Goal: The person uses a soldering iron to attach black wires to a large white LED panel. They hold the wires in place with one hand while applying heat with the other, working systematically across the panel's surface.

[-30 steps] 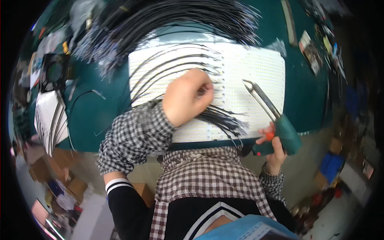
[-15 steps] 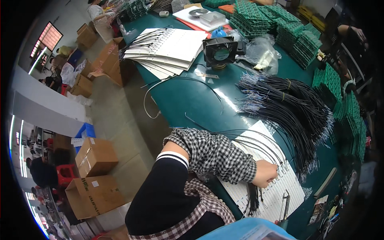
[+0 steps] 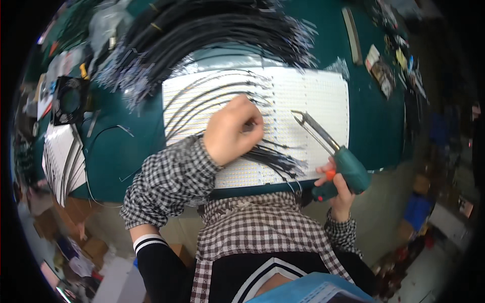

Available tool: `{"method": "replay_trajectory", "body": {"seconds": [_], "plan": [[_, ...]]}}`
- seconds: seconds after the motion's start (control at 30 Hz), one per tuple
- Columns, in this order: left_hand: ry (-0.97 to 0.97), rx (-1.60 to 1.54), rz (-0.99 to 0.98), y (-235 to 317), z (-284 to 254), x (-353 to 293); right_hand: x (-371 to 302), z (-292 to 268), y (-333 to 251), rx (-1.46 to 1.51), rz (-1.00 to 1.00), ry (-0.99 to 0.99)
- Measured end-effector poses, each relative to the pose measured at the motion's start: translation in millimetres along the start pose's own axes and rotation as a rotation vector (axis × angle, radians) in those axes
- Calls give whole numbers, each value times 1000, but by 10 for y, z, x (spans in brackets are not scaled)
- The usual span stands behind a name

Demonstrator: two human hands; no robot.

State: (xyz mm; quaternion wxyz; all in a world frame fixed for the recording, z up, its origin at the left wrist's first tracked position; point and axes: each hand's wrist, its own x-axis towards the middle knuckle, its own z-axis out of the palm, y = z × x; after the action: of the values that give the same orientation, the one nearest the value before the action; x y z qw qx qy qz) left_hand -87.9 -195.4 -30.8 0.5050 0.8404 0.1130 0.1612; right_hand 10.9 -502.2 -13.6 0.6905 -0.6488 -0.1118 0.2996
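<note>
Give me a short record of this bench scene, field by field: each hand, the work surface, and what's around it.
Left hand: left hand pressing thin black wires onto the white panel
Right hand: right hand gripping a teal soldering gun, tip over the panel
Surface: green table
Behind panel: large bundle of black cables
Far left: small black fan, stack of white panels

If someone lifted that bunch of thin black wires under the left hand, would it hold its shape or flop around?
Probably floppy: the thin black wires curve and fan out loosely across the white board. They look light, since each strand is very thin. They would likely spread or tangle unless gripped together, as the left hand pins them while the right hand holds a green soldering gun.
</note>
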Motion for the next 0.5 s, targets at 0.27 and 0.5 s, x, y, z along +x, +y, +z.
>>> {"method": "replay_trajectory", "body": {"seconds": [0.27, 0.5], "plan": [[-102, 84, -86, -15, 21, 45, -153, 33, 15, 13, 5, -30], [-81, -10, -16, -52, 54, 97, -147, 22, 0, -36, 13, -52]]}}
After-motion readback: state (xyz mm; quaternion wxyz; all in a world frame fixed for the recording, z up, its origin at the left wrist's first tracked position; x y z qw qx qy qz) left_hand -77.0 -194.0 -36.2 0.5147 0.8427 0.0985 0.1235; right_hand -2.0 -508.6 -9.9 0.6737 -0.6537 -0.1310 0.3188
